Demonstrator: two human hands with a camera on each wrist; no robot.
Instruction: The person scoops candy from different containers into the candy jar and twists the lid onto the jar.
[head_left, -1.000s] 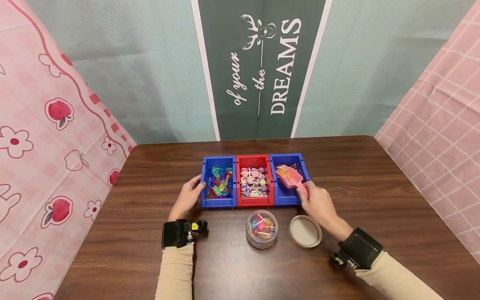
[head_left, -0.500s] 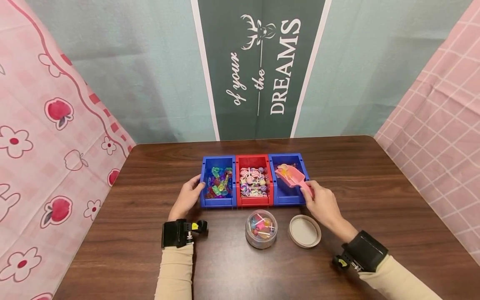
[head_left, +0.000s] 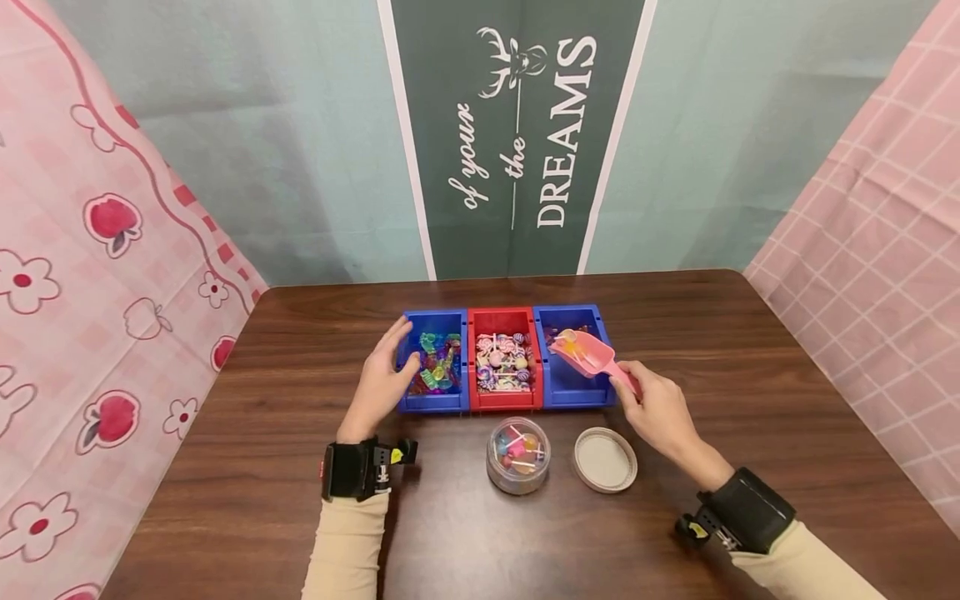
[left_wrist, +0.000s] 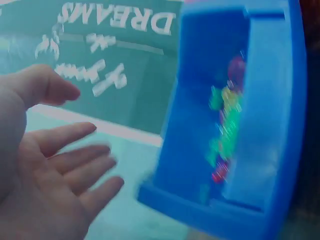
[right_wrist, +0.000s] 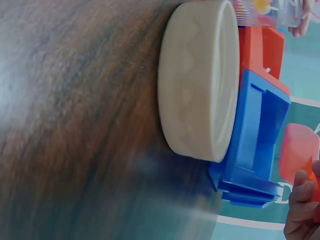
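My right hand [head_left: 660, 410] grips the handle of a pink scoop [head_left: 594, 353], which carries a few yellow and orange lollipops over the right blue bin [head_left: 577, 392]. In the right wrist view the curled fingers [right_wrist: 302, 192] lie around that handle. My left hand [head_left: 380, 379] is beside the left blue bin [head_left: 432, 403], fingers spread. A gap shows between this hand and the bin in the left wrist view. Colourful translucent pieces [left_wrist: 230, 122] fill part of the left bin. Between the blue bins, a red bin [head_left: 506, 401] holds small lollipops and striped candies.
A clear round jar [head_left: 517, 483] with several lollipops stands in front of the red bin. To its right lies a pale round lid [head_left: 604, 460]. All this is on a dark wood table [head_left: 315, 333] with patterned cloths hanging around it.
My left hand has let go of the left bin's side and spread its fingers. My right hand has drawn the loaded scoop slightly to the right and back.
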